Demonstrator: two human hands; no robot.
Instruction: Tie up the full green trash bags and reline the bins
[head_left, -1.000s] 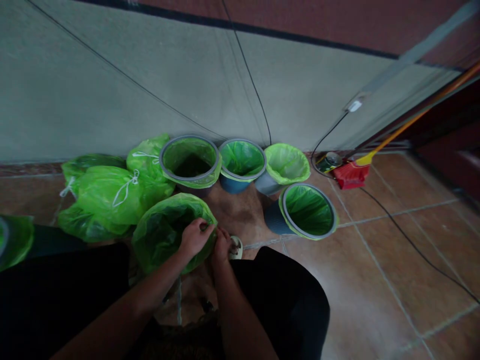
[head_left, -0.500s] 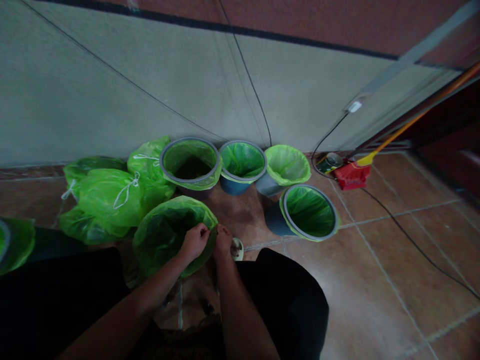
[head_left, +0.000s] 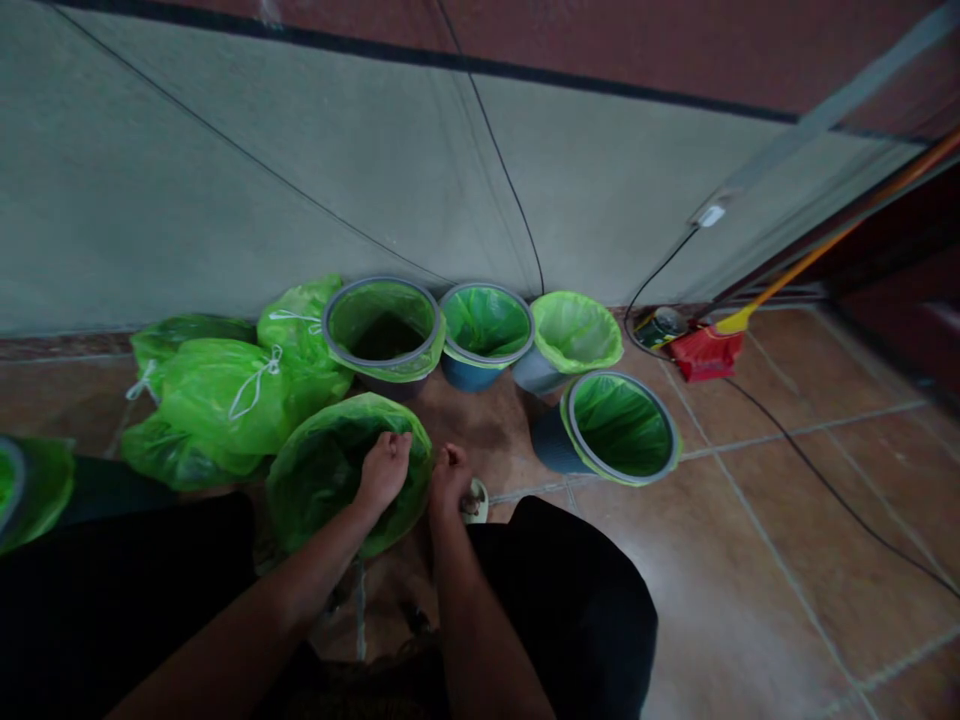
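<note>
The tiled floor (head_left: pixel 795 560) carries everything before you, its far edge meeting the wall (head_left: pixel 225 180); along that edge sit tied green bags (head_left: pixel 217 400), then the dark bin (head_left: pixel 390 386), blue bin (head_left: pixel 472 376) and pale bin (head_left: pixel 534 372); nearer you, well left of the ribbed bin (head_left: pixel 551 445), the green liner (head_left: pixel 294 460) spreads open; judging by the rims, the dark, blue and ribbed bins look done, film showing beneath grey rings, while the pale bin and your open liner show none; tile stretches toward the floor's right edge, but bags and dark bin crowd the liner's far side; your left hand (head_left: pixel 385 470) is curled over the liner's mouth, your right hand (head_left: pixel 450 480) just outside its right edge, the two apart; whether either pinches film, I cannot tell.
</note>
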